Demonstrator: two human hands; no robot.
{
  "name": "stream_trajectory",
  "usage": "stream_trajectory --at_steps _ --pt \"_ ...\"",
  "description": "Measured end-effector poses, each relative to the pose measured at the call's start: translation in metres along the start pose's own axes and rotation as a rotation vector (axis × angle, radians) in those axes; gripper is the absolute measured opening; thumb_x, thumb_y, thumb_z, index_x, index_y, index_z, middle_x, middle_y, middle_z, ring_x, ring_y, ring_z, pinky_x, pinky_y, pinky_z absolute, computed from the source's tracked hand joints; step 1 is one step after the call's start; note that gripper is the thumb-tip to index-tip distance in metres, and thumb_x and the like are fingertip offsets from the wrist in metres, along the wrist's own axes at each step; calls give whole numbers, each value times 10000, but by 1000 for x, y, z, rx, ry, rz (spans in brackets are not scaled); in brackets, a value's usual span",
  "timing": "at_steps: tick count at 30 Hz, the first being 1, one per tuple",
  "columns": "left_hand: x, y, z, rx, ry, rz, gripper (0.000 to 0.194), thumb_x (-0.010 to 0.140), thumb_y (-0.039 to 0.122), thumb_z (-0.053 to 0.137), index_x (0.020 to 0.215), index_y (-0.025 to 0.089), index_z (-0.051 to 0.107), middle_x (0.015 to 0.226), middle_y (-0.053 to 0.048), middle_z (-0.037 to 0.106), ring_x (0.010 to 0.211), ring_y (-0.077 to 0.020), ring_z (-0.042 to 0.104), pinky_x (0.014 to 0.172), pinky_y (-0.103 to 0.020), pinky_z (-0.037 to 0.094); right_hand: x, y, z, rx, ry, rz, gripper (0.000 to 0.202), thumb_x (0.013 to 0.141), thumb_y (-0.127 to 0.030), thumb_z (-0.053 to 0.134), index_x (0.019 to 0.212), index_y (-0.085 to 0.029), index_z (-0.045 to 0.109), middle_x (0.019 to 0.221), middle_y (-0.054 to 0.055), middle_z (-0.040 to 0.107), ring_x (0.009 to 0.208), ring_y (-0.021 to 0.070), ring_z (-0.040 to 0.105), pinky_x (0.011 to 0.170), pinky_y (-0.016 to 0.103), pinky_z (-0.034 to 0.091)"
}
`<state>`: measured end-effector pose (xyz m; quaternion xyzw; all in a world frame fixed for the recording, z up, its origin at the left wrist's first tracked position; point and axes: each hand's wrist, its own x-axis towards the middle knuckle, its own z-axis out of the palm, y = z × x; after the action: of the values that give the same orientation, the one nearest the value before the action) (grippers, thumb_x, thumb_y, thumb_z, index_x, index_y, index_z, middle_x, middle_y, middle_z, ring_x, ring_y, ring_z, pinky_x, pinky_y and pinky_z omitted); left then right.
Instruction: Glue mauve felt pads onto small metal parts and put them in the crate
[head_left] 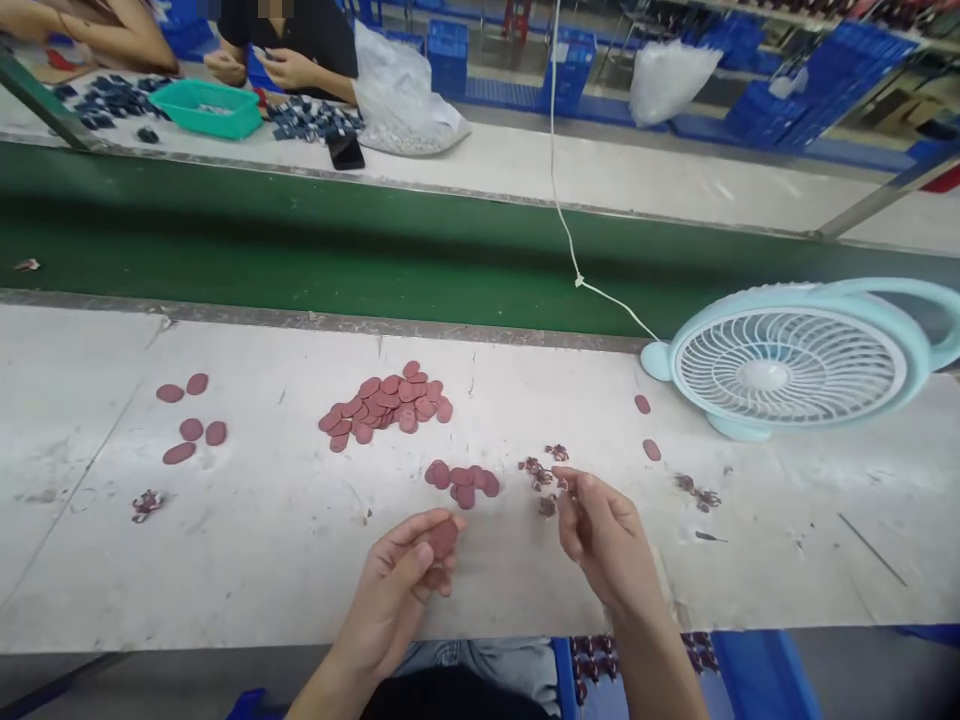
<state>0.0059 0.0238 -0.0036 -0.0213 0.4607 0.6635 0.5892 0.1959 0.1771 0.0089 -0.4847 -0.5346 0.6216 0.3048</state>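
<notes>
The left hand (409, 575) sits at about six o'clock on the white worktable (262, 560), its thumb and fingers pinched together on a single reddish-brown disc (444, 538) held flat-face up, presumably so the face can be worked on or checked; the right hand (600, 530), just to its three o'clock and apart from it, has its fingertips drawn together over a scatter of small dark clips (541, 475), though whether a clip is actually caught between them I cannot tell; a small cluster of discs (463, 482) lies at twelve o'clock from the left hand, close enough to feed from, and the main heap of discs (386, 402) lies further out toward eleven o'clock; five loose discs (191, 420) rest well apart at nine to ten o'clock, possibly set aside; a pale blue desk fan (787, 362) lies tilted at two o'clock, its grille turned toward the seat, with a white cord (562, 220) running up from it across the green conveyor belt (375, 250); beyond the belt, at eleven o'clock, another person's hands (289, 68) work beside a teal tray (206, 107) and a dark phone (346, 150); blue crates (810, 90) are stacked at one o'clock; no brand, label or writing can be read anywhere.
</notes>
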Motion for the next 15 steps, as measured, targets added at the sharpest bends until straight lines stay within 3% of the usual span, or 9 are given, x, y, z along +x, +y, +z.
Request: stream_trajectory --at_steps 2,4,6,10,15 --pt "5 -4 7 -4 -18 -44 374 737 344 870 1063 178 794 1072 -132 783 706 -141 644 547 -205 532 -10 1 2 273 -60 143 353 950 -517 622 1088 -220 753 595 -51 483 429 74 412 391 200 327" --pt "7 -8 11 6 -29 -80 375 737 336 874 1069 183 795 1086 -130 784 711 -132 651 556 -192 536 -17 2 2 430 -107 202 339 877 -480 735 1083 -213 773 700 -4 560 548 98 513 418 194 393" --pt "8 -11 15 19 -45 -103 372 745 327 871 1082 188 793 1102 -132 784 719 -126 659 568 -181 541 -21 5 0 496 -141 221 372 883 -501 720 1094 -201 785 799 42 605 667 134 562 454 210 458" --pt "8 -15 20 57 -115 -100 326 777 281 849 1088 200 793 1121 -133 788 778 -153 702 587 -188 560 -27 10 -6 411 -148 190 263 941 -416 680 1084 -229 795 796 39 636 664 122 557 507 217 493" --pt "7 -19 22 122 -210 -59 286 792 227 835 1075 228 792 1127 -106 798 866 -188 737 612 -196 579 -44 0 -1 238 -216 103 195 931 -281 715 1115 -302 775 917 30 730 755 134 654 697 253 580"
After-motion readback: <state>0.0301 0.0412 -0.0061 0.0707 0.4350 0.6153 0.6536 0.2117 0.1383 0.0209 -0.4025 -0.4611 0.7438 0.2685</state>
